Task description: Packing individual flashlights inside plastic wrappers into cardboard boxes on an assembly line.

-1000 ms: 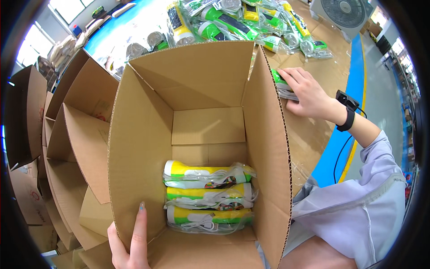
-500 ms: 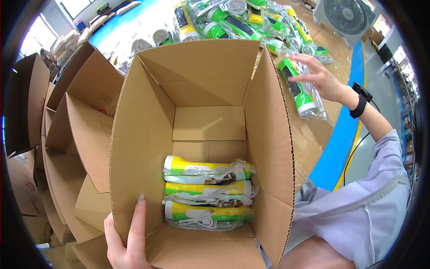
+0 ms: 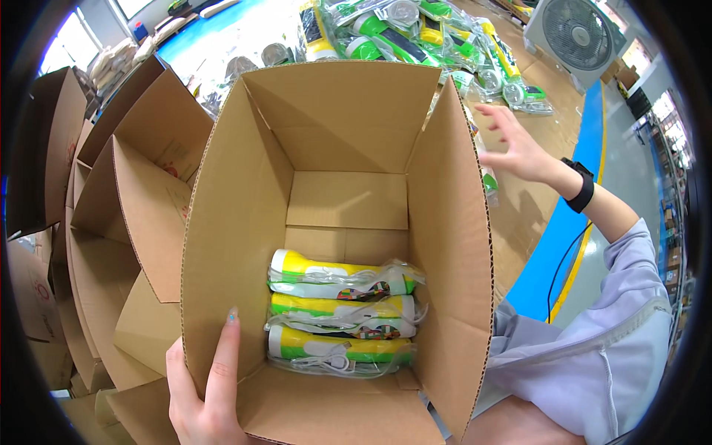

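Observation:
An open cardboard box stands in front of me. Inside, on its bottom, three yellow, green and white flashlights in clear plastic bags lie side by side, with white cables in the bags. My left hand grips the box's near left wall, one finger reaching inside. Beyond the right flap, my right hand is open, its fingers apart and nothing visible between them. Just below its thumb, another bagged green flashlight shows, mostly hidden behind the flap.
A heap of bagged flashlights covers the far part of the cardboard-topped table. Several open cardboard boxes crowd the left side. A grey box fan stands at the far right, beside a blue strip with a yellow edge.
My right hand has come slightly down and left, its fingers spread. The green flashlight beside the box has shifted left and is now mostly behind the flap. My left hand keeps its grip.

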`<action>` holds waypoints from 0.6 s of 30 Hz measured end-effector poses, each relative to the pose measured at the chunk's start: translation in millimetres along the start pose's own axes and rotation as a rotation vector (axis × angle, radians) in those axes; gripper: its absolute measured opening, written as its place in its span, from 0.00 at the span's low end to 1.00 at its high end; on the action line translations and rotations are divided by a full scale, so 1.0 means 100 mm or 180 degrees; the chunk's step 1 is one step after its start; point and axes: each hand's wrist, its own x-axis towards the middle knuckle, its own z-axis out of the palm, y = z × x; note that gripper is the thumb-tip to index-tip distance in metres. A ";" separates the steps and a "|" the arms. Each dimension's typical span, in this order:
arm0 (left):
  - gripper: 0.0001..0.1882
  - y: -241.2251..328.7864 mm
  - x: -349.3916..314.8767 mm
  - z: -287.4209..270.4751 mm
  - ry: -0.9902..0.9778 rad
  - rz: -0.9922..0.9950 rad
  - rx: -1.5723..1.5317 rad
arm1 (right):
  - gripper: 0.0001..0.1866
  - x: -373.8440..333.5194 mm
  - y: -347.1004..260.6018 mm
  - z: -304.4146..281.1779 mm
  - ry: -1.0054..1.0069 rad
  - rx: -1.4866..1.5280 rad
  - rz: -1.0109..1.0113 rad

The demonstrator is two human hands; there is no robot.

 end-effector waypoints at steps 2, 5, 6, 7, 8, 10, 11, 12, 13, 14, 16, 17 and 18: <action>0.32 0.02 -0.04 -0.02 0.0062 0.0015 0.0019 | 0.45 -0.03 -0.14 0.03 0.0184 -0.0585 -0.0564; 0.30 -0.03 -0.04 -0.01 0.0047 0.0119 0.0098 | 0.44 -0.01 -0.17 0.12 0.0146 -0.1118 -0.0960; 0.29 -0.07 -0.03 0.01 0.0034 0.0154 0.0155 | 0.44 0.03 -0.15 0.13 -0.0159 -0.1475 -0.0897; 0.29 -0.12 -0.03 0.02 0.0016 0.0186 0.0188 | 0.45 0.06 -0.14 0.14 -0.0471 -0.1834 -0.0833; 0.29 -0.16 -0.03 0.04 0.0001 0.0217 0.0252 | 0.45 0.08 -0.16 0.13 -0.0486 -0.1839 -0.0854; 0.30 -0.22 -0.04 0.06 -0.0031 0.0254 0.0335 | 0.46 0.12 -0.20 0.09 -0.0707 -0.1794 -0.0840; 0.30 -0.22 -0.06 0.06 -0.0033 0.0229 0.0331 | 0.46 0.12 -0.20 0.07 -0.0723 -0.1794 -0.0860; 0.29 -0.19 -0.07 0.05 -0.0005 0.0187 0.0298 | 0.46 0.11 -0.17 0.04 -0.0833 -0.1819 -0.1058; 0.29 -0.15 -0.08 0.04 0.0027 0.0153 0.0259 | 0.47 0.09 -0.15 -0.01 -0.0940 -0.1849 -0.1251; 0.30 -0.11 -0.09 0.03 0.0064 0.0107 0.0215 | 0.47 0.04 -0.15 -0.04 -0.0963 -0.1833 -0.1342; 0.34 -0.06 -0.09 0.01 0.0139 0.0018 0.0132 | 0.46 -0.08 0.04 -0.04 -0.0696 -0.1682 -0.1267; 0.34 -0.06 -0.09 0.01 0.0147 -0.0015 0.0122 | 0.45 -0.13 0.13 -0.05 -0.0418 -0.1514 -0.1169; 0.35 -0.05 -0.08 0.02 0.0150 0.0038 0.0163 | 0.45 -0.15 0.16 -0.06 -0.0373 -0.1458 -0.0820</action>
